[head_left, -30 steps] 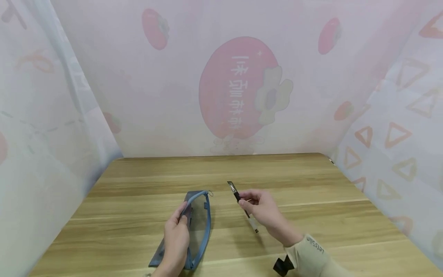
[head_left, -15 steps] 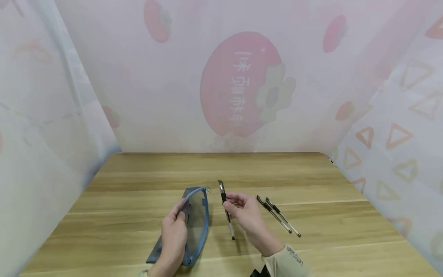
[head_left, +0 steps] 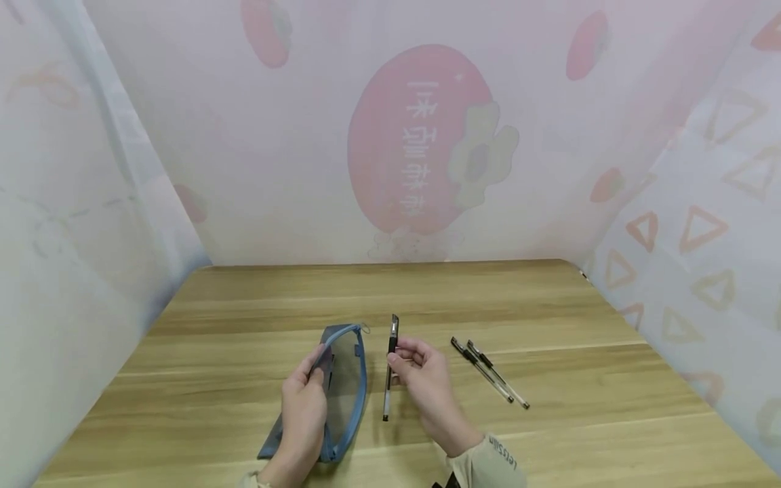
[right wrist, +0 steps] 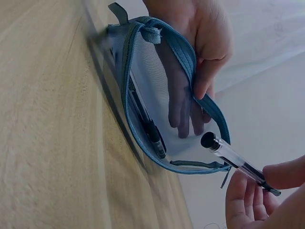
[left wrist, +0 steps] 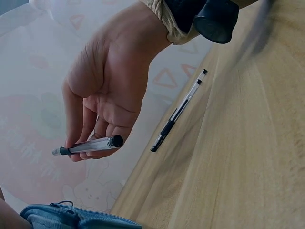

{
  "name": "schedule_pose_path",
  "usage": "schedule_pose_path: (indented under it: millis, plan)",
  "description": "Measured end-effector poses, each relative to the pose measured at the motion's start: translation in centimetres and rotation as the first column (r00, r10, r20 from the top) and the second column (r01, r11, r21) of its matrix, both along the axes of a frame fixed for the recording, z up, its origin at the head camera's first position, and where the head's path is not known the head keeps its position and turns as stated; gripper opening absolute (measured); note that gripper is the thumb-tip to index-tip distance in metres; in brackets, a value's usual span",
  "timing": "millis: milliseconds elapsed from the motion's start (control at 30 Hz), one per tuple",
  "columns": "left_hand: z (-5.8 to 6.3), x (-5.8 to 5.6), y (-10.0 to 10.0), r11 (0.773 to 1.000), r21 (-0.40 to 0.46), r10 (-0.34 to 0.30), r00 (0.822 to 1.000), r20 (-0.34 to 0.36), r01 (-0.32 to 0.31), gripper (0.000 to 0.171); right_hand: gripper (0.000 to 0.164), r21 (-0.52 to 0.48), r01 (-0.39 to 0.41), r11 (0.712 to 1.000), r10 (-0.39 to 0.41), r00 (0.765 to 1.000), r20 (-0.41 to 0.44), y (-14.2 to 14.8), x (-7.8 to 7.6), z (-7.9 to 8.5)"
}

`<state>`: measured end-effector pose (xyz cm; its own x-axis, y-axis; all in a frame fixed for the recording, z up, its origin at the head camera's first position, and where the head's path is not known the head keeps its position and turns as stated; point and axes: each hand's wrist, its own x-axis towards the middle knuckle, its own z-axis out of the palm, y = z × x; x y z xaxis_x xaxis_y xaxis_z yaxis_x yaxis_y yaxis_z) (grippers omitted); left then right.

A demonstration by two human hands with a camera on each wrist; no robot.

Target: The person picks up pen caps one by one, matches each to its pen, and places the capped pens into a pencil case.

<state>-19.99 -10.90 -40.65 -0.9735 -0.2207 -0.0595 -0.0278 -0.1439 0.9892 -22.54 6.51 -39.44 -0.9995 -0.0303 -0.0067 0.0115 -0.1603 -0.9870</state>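
Note:
My left hand (head_left: 305, 410) holds a blue zippered pencil pouch (head_left: 364, 379) by one side of its rim, fingers inside the mesh and thumb outside. The pouch's mouth gapes. In the right wrist view a pen (right wrist: 143, 112) lies inside along its lower wall. My right hand (head_left: 430, 390) pinches another pen (head_left: 393, 330), clear-barrelled with a black grip, between thumb and fingers. That pen stands nearly lengthwise in the head view, a little right of the pouch. Its black end (right wrist: 208, 140) appears close to the pouch's rim in the right wrist view.
Two similar pens, one (head_left: 482, 369) left of the other (head_left: 502, 377), lie side by side on the wooden table (head_left: 586, 400), right of my right hand. A printed cloth (head_left: 293, 169) hangs behind the table and along both sides.
My right hand has moved left with its pen, closer to the pouch, and turned the pen more upright. The two pens on the table came into view. My left hand keeps its grip.

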Motion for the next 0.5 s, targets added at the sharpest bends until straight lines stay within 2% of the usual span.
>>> schedule_pose_path:
  millis: [167,367,500]
  plan:
    - [0.0,0.1,-0.2,1.000,-0.003,0.001,1.000,-0.002,-0.001,0.047,0.033,-0.023,0.003,1.000,-0.003,1.000,0.010,-0.5,0.1,-0.2]
    - [0.0,0.2,-0.2,1.000,-0.017,0.001,1.000,0.011,-0.001,0.046,0.046,-0.077,-0.032,0.997,0.032,0.999,0.010,-1.4,0.4,-0.6]
    - [0.1,0.3,-0.2,1.000,-0.028,0.014,0.999,0.031,-0.013,0.046,0.038,-0.074,-0.081,0.994,0.081,0.997,0.006,-2.1,0.5,-1.0]
